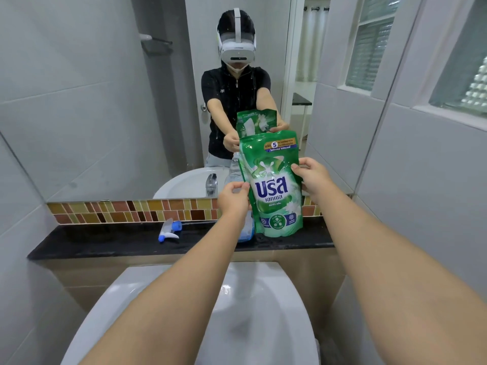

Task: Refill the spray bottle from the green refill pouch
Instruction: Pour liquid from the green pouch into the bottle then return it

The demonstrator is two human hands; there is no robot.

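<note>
The green refill pouch (272, 185) is upright above the black counter (110, 241), its top edge sealed as far as I can see. My right hand (312, 177) grips its right edge. My left hand (233, 200) pinches its left edge. The clear spray bottle (245, 231), with blue liquid at the bottom and no cap, stands on the counter just behind my left hand and the pouch, which hide most of it. Its blue and white spray head (170, 230) lies on the counter to the left.
A white basin (253, 312) lies below my arms in front of the counter. A band of mosaic tile (131, 210) and a large mirror (105, 114) rise behind the counter. Grey tiled walls close in on both sides.
</note>
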